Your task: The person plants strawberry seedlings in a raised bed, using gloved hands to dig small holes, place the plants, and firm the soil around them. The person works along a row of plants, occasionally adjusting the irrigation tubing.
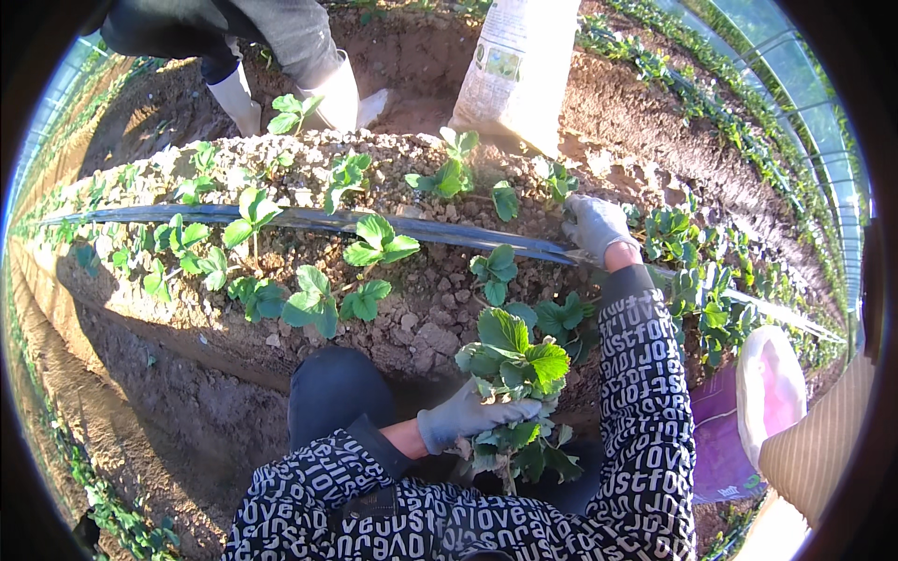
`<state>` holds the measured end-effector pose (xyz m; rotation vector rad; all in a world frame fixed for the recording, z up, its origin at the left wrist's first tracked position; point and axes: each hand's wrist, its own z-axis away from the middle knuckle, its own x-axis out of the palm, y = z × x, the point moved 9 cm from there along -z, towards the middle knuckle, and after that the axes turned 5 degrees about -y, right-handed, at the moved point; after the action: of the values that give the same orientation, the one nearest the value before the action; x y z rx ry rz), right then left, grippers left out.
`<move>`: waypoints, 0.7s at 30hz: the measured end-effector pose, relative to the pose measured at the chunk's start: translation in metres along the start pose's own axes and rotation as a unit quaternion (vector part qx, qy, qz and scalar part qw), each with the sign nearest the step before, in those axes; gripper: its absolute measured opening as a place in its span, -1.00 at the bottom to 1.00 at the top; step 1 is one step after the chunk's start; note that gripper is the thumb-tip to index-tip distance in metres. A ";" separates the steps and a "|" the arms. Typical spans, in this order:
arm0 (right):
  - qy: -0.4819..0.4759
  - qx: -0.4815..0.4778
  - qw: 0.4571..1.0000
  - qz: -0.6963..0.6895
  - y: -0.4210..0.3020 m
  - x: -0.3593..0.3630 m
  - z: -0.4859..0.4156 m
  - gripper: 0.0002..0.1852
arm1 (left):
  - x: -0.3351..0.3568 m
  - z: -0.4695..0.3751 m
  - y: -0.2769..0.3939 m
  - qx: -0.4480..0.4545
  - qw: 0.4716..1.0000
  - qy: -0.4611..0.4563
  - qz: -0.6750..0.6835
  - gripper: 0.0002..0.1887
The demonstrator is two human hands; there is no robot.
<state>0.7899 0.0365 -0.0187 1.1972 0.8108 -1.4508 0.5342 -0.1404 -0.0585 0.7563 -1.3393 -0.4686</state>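
My left hand [463, 419], in a grey glove, is shut on a bunch of picked strawberry leaves [519, 357] just in front of my body. Some wilted, dry foliage hangs below its fingers. Farther out, my right hand [598, 226], also gloved, reaches to the top of the soil ridge [435, 308]. Its curled fingers are at the base of a small strawberry plant [558, 181]; whether they grip a stem is hidden. A dark drip irrigation tape [421, 228] runs along the ridge and passes beneath my right wrist.
Young strawberry plants [379, 240] line both sides of the tape. Beyond the ridge stand a person's white boots [337, 95] and a tall white sack [519, 70]. At right lies a purple bag [722, 435] with an open white mouth, beside another person's striped clothing [817, 438].
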 end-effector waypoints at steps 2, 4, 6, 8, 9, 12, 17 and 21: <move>-0.010 0.015 1.000 0.012 -0.004 0.007 -0.004 -0.69 | -0.003 0.003 -0.004 -0.006 1.000 0.006 -0.007 -0.59; 0.010 0.032 0.999 -0.002 -0.016 0.002 0.001 -0.69 | -0.002 0.004 -0.009 0.003 1.000 0.007 0.028 -0.59; 0.025 0.073 0.995 -0.058 -0.015 -0.001 0.006 -0.66 | -0.006 0.003 -0.014 -0.017 0.999 0.004 0.037 -0.59; 0.018 0.111 0.986 -0.125 -0.011 0.006 0.011 -0.68 | -0.005 0.002 -0.012 -0.011 1.000 0.002 -0.012 -0.59; 0.020 0.132 0.978 -0.158 -0.006 0.007 0.013 -0.68 | 0.001 -0.002 0.000 0.020 0.998 0.000 -0.052 -0.59; 0.007 0.104 0.975 -0.196 -0.033 0.018 0.013 -0.64 | 0.002 0.001 0.014 0.037 0.992 0.034 -0.119 -0.59; 0.007 0.071 0.976 -0.205 -0.025 -0.004 0.026 -0.65 | -0.006 0.002 0.006 0.019 0.996 0.033 -0.085 -0.58; 0.068 0.166 0.974 -0.138 0.051 -0.027 0.011 -0.58 | 0.001 0.001 -0.001 -0.007 0.999 0.010 -0.043 -0.57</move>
<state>0.8358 0.0226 0.0156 1.4942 0.8775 -1.7990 0.5333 -0.1415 -0.0585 0.8083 -1.2868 -0.5364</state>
